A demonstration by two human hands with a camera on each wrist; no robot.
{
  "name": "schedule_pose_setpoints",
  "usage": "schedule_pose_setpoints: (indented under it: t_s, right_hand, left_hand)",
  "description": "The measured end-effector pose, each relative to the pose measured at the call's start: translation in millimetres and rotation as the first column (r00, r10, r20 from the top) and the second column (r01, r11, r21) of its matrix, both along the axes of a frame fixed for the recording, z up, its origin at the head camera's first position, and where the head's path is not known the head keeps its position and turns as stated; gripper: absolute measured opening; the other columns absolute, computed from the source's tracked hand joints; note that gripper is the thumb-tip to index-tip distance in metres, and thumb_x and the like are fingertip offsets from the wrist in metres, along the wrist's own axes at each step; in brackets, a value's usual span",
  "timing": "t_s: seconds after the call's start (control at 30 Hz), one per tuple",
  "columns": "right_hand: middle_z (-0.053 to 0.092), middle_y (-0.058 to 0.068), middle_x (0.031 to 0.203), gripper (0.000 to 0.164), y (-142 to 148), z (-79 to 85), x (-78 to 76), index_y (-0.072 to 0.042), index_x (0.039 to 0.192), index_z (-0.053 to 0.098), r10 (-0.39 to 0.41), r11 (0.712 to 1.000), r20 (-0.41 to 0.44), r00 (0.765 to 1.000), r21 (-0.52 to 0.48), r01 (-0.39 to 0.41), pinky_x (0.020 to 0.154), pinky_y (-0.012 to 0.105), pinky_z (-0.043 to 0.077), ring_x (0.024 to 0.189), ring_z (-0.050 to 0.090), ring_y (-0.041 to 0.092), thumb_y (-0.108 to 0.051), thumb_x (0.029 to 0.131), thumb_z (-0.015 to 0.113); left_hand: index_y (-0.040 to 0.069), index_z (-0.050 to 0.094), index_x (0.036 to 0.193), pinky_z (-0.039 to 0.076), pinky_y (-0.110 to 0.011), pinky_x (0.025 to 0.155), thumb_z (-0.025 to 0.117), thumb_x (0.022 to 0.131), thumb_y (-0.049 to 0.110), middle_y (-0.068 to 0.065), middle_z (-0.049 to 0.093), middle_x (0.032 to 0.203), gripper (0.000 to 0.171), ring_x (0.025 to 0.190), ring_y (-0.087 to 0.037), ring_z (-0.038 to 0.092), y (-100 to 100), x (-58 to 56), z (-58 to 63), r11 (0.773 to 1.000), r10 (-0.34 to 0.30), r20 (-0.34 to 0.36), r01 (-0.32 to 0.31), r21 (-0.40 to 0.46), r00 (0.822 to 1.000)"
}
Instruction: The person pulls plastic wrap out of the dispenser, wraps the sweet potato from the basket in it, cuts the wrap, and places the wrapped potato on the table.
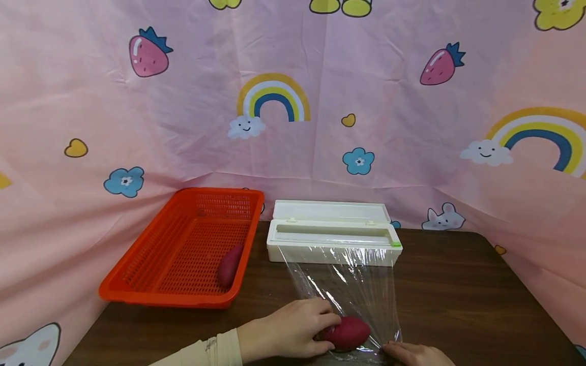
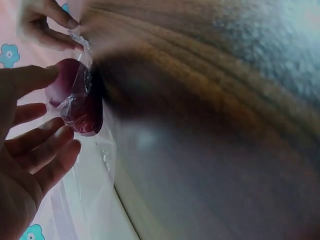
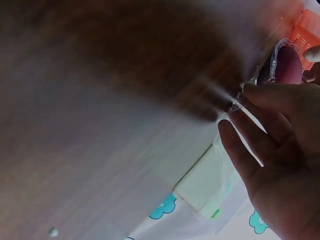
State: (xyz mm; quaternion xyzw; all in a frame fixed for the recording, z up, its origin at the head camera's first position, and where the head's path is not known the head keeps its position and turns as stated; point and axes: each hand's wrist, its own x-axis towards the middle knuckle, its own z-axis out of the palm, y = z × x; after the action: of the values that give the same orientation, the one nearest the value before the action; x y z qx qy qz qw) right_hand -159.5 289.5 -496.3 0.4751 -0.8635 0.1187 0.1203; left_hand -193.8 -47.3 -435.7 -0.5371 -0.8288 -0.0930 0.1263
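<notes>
A purple-red sweet potato [image 1: 350, 333] lies at the front of the table on a sheet of clear cling film [image 1: 375, 290]. My left hand [image 1: 297, 328] grips its left end. In the left wrist view the thumb rests on the sweet potato [image 2: 62, 87] and film wraps over part of its skin. To the right, my right hand [image 1: 418, 355] pinches the film's gathered near corner between thumb and fingers, as the right wrist view also shows. Behind, the film runs taut up to an open white dispenser box [image 1: 329, 211], still joined to the roll inside.
An orange-red plastic basket [image 1: 155, 299] stands at the left with another sweet potato [image 1: 230, 265] in it, against its right side. The dark wooden table [image 1: 448, 290] extends to the right. A pink patterned cloth [image 1: 201, 101] hangs behind and along both sides.
</notes>
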Motion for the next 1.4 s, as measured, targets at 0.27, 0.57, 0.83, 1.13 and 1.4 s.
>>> schedule_pose_setpoints:
  t_s: [0.27, 0.57, 0.83, 1.13, 1.4]
  right_hand:
    - [0.079, 0.001, 0.106, 0.019, -3.9, 4.8, -1.3, -0.017, 0.103, 0.077, 0.109, 0.994, -0.028, 0.994, -0.024, -0.11, 0.075, 0.007, 0.05, 0.096, 0.074, 0.007, -0.022, 0.084, 0.079]
    - [0.063, -0.009, 0.104, 0.017, -20.3, 17.7, 8.8, -0.033, 0.095, 0.072, 0.003, 0.997, -0.039, 0.999, -0.071, -0.005, 0.067, 0.007, 0.045, 0.087, 0.06, 0.001, -0.029, 0.083, 0.082]
    - [0.058, -0.008, 0.103, 0.026, -30.6, 49.3, 10.7, -0.033, 0.095, 0.074, -0.155, 0.988, -0.158, 0.975, 0.002, 0.158, 0.064, 0.018, 0.046, 0.084, 0.049, 0.004, -0.025, 0.075, 0.088]
    - [0.056, 0.0, 0.11, 0.038, -39.9, 61.3, 15.1, -0.02, 0.11, 0.07, -0.185, 0.98, 0.127, 0.975, -0.049, 0.192, 0.054, 0.011, 0.041, 0.074, 0.047, -0.009, -0.004, 0.078, 0.082]
    - [0.065, -0.005, 0.11, 0.047, -56.9, 60.0, 4.2, -0.02, 0.108, 0.075, -0.032, 0.993, -0.059, 0.998, -0.116, 0.025, 0.073, 0.025, 0.056, 0.091, 0.06, 0.007, 0.0, 0.067, 0.086]
  left_hand:
    - [0.02, 0.068, 0.124, 0.048, -0.01, 0.078, 0.076, 0.09, 0.037, 0.008, 0.064, 0.103, 0.038, 0.091, -0.002, 0.058, 0.6, 3.4, -2.9, 0.999, 0.009, -0.034, -0.01, -0.035, 0.999]
    - [0.02, 0.069, 0.124, 0.05, -0.011, 0.082, 0.077, 0.09, 0.035, 0.007, 0.065, 0.105, 0.038, 0.096, -0.003, 0.061, -1.3, 2.5, -7.5, 1.0, 0.006, -0.06, -0.007, -0.015, 0.998]
    - [0.021, 0.07, 0.124, 0.046, -0.01, 0.075, 0.077, 0.09, 0.038, 0.008, 0.063, 0.1, 0.039, 0.089, -0.002, 0.057, -0.5, 1.2, -8.9, 0.999, 0.021, -0.076, -0.023, -0.032, 0.997]
    - [0.022, 0.069, 0.127, 0.045, -0.009, 0.075, 0.076, 0.091, 0.038, 0.008, 0.064, 0.101, 0.04, 0.089, 0.0, 0.056, 0.0, 0.0, -5.9, 0.999, 0.024, -0.051, -0.027, -0.045, 0.998]
    - [0.023, 0.07, 0.127, 0.047, -0.011, 0.076, 0.075, 0.091, 0.037, 0.008, 0.064, 0.102, 0.038, 0.091, -0.002, 0.057, -0.7, 0.6, -4.6, 0.998, 0.031, -0.044, -0.034, -0.051, 0.999]
